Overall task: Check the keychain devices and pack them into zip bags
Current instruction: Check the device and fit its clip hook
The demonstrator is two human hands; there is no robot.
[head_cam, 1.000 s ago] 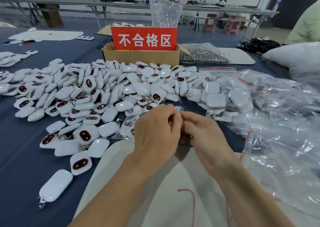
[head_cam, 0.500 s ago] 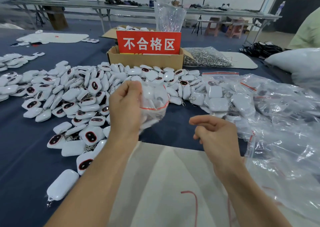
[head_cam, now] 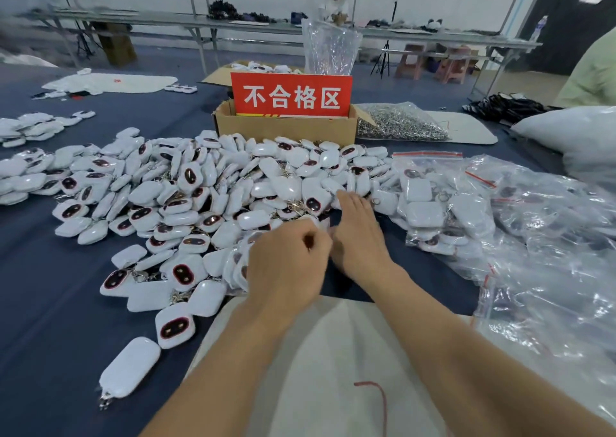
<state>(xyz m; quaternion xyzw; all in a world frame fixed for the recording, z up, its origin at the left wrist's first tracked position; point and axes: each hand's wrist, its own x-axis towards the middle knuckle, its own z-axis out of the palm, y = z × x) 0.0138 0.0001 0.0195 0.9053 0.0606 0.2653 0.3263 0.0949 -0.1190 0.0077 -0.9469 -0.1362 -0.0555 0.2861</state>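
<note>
Curls the left hand (head_cam: 286, 266) tight, knuckles up, well in front of the cardboard box (head_cam: 286, 130); cannot tell the contents of that fist, with the fingers hidden under the back of the hand. Stretches the right hand (head_cam: 358, 236) flat just beside it, fingers straight and close together, holding nothing, fingertips (head_cam: 346, 201) touching the near edge of the heap of keychain devices (head_cam: 200, 186). Finds that heap spread over the dark blue table cloth (head_cam: 50, 303) from just in front of the box out to its left: white shells, many with a dark, red-rimmed face up. Sees bagged devices (head_cam: 420, 196) in front of the box to its right, and a drift of clear zip bags (head_cam: 550, 253) farther right. Notes a red sign (head_cam: 291, 95) standing in the box, a bag of metal key rings (head_cam: 403, 125) just right of it, and a white mat (head_cam: 316, 353) under both forearms, farthest in front of the box.
</note>
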